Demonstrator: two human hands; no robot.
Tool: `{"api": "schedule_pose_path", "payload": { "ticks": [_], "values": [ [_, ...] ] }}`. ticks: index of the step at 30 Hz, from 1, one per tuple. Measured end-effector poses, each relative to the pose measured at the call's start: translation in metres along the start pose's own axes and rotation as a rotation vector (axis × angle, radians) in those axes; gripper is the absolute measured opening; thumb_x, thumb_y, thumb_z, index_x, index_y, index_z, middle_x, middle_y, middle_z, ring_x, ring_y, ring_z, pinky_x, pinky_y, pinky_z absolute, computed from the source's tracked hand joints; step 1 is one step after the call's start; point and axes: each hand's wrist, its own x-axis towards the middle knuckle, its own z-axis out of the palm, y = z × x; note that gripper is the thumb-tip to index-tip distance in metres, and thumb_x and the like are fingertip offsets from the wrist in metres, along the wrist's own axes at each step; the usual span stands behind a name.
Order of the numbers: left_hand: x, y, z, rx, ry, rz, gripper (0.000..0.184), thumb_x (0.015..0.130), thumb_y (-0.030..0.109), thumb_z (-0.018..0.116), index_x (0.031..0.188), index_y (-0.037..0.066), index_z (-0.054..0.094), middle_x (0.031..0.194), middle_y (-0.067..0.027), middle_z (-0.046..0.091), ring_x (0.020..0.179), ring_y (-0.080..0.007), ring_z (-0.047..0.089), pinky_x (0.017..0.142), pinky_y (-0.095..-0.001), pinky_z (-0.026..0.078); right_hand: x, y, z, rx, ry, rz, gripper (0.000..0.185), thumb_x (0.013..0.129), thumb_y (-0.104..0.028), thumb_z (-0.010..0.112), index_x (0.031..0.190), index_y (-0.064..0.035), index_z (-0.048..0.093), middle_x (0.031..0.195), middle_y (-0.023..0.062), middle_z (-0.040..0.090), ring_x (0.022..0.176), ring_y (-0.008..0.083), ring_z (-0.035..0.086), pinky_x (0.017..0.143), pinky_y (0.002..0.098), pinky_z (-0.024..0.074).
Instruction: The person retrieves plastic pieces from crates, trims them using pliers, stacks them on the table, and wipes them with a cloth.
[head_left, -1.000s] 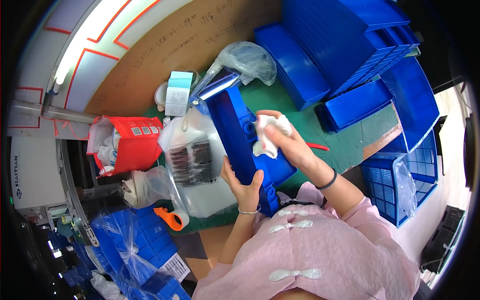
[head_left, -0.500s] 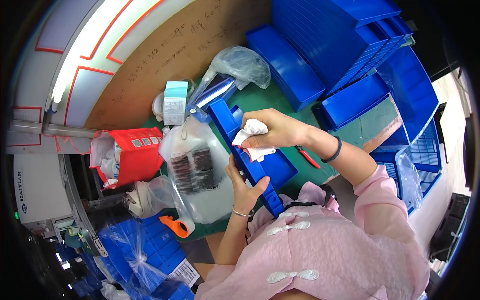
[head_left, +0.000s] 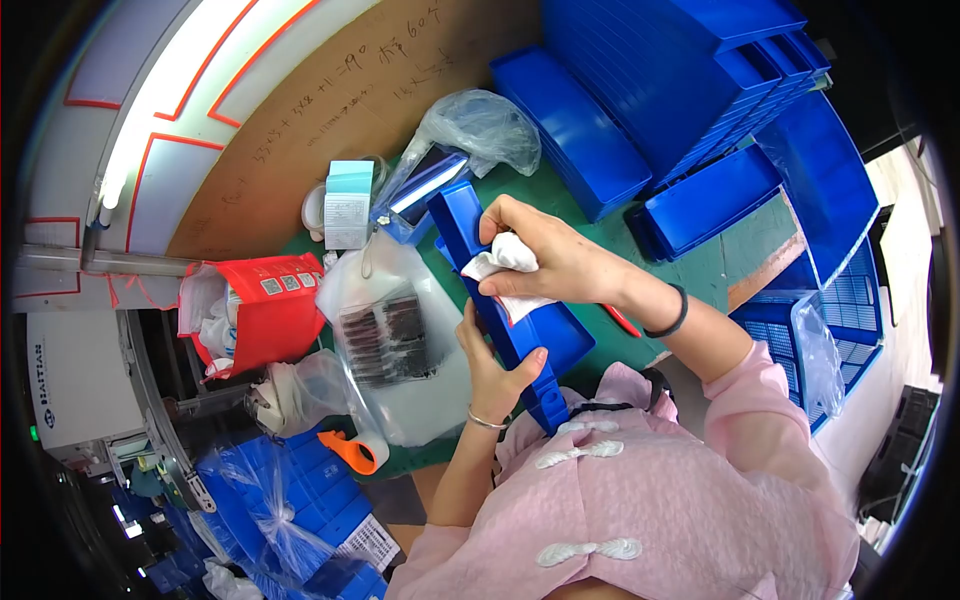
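Observation:
My left hand is wrapped round the edge of a long blue plastic piece, its thumb lying on the upper side. A white cloth with a red edge is bunched in my right hand, which presses it against the same piece. The near end of the piece reaches close to my pink top, and its far end points away over the bench. Behind it lies another blue bin, partly covered by the piece and the cloth. Red-handled pliers lie beside my right forearm, mostly hidden.
Stacked blue bins rise at the back right. A clear bag with dark parts lies left of my hands, near an orange tape dispenser. Further left stands a red bag. Blue baskets are at the right.
The far end of the blue piece has swung slightly right and turned. My right hand and the cloth have shifted a little along with it; my left hand keeps its hold.

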Motion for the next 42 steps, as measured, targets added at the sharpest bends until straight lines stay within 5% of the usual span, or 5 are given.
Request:
{"api": "schedule_pose_path", "payload": {
  "ticks": [11,15,35,39,42],
  "values": [
    [-0.003,0.012,-0.005,-0.032,-0.016,0.06,0.099,0.057,0.036,0.072,0.13,0.001,0.015,0.112,-0.0115,0.027,0.107,-0.0254,0.037,0.081,-0.0376,0.042,-0.008,0.014,-0.025,0.32,-0.007,0.119,0.022,0.076,-0.01,0.062,0.091,-0.0046,0.048,0.089,0.0076,0.055,0.084,0.013,0.053,0.07,0.0274,0.0425],
    [-0.003,0.005,-0.004,-0.071,-0.015,-0.005,0.099,0.056,0.035,0.072,0.13,0.002,0.016,0.112,-0.0117,0.027,0.107,-0.0253,0.036,0.082,-0.0376,0.041,-0.007,-0.009,-0.037,-0.122,-0.032,-0.374,0.021,0.069,-0.01,0.062,0.085,-0.0055,0.05,0.082,0.0068,0.052,0.077,0.0217,0.054,0.065,0.0308,0.0431],
    [-0.007,0.026,0.016,0.289,-0.003,0.181,0.1,0.054,0.033,0.074,0.127,-0.005,0.017,0.111,-0.0203,0.03,0.106,-0.0328,0.03,0.092,-0.0421,0.027,0.021,-0.012,-0.034,-0.768,-0.208,-0.853,0.02,0.069,-0.02,0.058,0.085,-0.0091,0.056,0.099,0.0051,0.052,0.089,0.0194,0.051,0.063,0.0253,0.0423],
    [-0.004,0.009,0.01,0.175,0.009,0.07,0.099,0.055,0.033,0.073,0.128,-0.003,0.018,0.11,-0.017,0.03,0.105,-0.0303,0.033,0.092,-0.0391,0.028,0.017,-0.045,-0.078,0.381,0.116,0.027,0.015,0.083,-0.02,0.053,0.086,-0.0047,0.051,0.079,0.0051,0.055,0.075,0.01,0.054,0.059,0.0235,0.0418],
    [-0.001,0.007,0.006,0.054,-0.004,0.004,0.099,0.056,0.036,0.072,0.129,-0.004,0.018,0.11,-0.0158,0.03,0.106,-0.029,0.033,0.092,-0.0383,0.028,0.002,-0.036,-0.087,0.269,0.118,0.03,0.014,0.08,-0.016,0.053,0.087,-0.0042,0.05,0.077,0.002,0.052,0.074,0.0063,0.05,0.06,0.0219,0.0404]
  ]
}}
